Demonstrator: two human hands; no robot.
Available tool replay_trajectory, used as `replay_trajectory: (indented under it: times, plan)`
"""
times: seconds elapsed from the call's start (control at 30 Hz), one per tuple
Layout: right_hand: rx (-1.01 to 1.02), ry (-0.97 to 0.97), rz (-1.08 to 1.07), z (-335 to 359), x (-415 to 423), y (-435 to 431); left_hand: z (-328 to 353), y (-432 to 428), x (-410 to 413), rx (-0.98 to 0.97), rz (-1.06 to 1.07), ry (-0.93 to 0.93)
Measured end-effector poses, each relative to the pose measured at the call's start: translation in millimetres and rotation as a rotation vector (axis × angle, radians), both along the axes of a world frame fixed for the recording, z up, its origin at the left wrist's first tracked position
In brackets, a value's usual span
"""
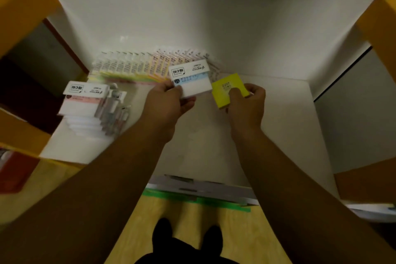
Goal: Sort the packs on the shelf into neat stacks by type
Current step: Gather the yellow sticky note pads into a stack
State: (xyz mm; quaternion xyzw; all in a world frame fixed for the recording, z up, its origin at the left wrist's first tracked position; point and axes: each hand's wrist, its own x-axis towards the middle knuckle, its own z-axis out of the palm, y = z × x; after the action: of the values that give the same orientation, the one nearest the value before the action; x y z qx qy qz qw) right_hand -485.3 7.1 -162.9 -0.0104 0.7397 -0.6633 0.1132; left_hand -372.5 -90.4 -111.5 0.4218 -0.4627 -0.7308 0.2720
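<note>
My left hand (169,103) grips a white pack with a blue band (194,79) above the middle of the white shelf (278,118). Just to its right, my right hand (246,103) pinches a small yellow pad pack (227,90) between thumb and fingers. At the shelf's left lies a stack of white packs with a pink band on top (83,100). Behind it, a long fanned row of clear narrow packs with yellow, green and pink contents (150,66) runs along the back.
A few clear packs with grey items (115,105) lean against the pink-band stack. Orange-yellow shelf frames stand at left (25,17) and right (377,28). A lower shelf edge with papers and green tape (199,197) lies below my arms.
</note>
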Motion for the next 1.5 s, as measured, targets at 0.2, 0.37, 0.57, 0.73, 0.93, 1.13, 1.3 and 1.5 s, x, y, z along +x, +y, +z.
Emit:
replay_trajectory:
  times: [0.2, 0.37, 0.57, 0.73, 0.93, 1.13, 1.3, 1.5]
  plan:
    - [0.002, -0.019, -0.002, 13, 36, -9, 20, -8, 34, -0.043, -0.026, 0.054]
    - [-0.028, 0.045, -0.013, 32, 77, -26, 41, -25, 80, -0.050, -0.076, 0.131]
    - [0.000, 0.027, -0.070, 35, 161, -72, 64, -75, 165, -0.006, -0.068, 0.210]
    - [-0.114, -0.061, -0.160, 35, 205, -96, 65, -122, 212, -0.065, -0.026, 0.190]
    - [-0.169, -0.109, -0.216, 39, 225, -91, 53, -137, 230, -0.015, 0.002, 0.102]
    - [-0.165, -0.081, -0.247, 33, 220, -77, 40, -139, 219, -0.018, 0.002, -0.041]
    - [-0.103, -0.071, -0.276, 23, 210, -61, 36, -148, 208, -0.023, 0.023, -0.100]
    - [-0.076, -0.044, -0.306, 22, 200, -62, 33, -147, 201, -0.123, -0.045, -0.152]
